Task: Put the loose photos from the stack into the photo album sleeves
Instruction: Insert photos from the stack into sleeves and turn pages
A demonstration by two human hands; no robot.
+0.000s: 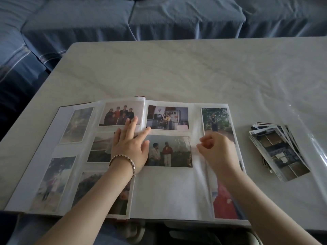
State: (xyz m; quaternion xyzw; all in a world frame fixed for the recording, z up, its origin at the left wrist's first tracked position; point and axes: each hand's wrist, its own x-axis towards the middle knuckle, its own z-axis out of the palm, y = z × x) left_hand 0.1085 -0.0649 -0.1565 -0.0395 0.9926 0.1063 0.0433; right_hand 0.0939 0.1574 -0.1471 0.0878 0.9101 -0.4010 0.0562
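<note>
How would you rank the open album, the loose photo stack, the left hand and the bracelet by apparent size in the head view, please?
Largest to smallest:
1. open album, by far the largest
2. loose photo stack
3. left hand, not far behind the stack
4. bracelet, clearly the smallest

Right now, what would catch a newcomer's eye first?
The open album fills the near table, its pages mostly filled. The left hand presses flat near the fold while the right hand pinches a clear sleeve on the right page. A fanned stack of loose photos lies right of the album.
</note>
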